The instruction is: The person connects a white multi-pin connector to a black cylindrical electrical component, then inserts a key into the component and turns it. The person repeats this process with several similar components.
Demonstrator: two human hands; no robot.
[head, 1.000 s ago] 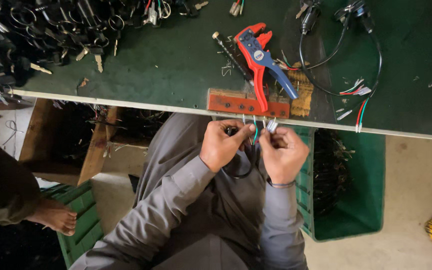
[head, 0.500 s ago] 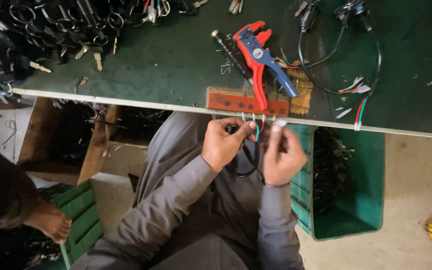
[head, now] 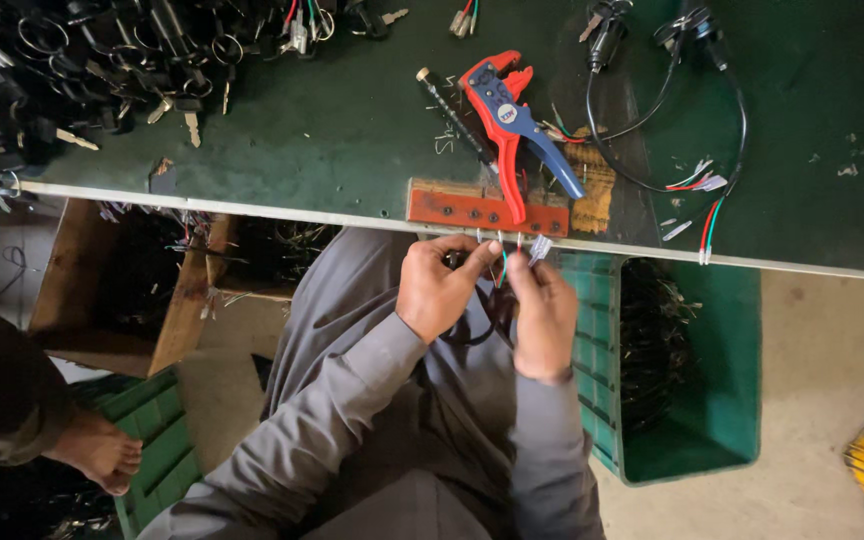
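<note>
Pinching thin wires (head: 503, 262) between left hand (head: 439, 289) and right hand (head: 544, 305).

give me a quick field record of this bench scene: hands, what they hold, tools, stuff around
left hand: pinches a thin wire at the table edge
right hand: fingers grip the coloured wires with a small white connector
cable: black loop hangs below the hands
tool: red and blue wire stripper lying on the green table
fixture: orange block at the table edge
left pile: keys and black lock parts
right: black cable harness
floor: green crate
other person: bare foot
</note>
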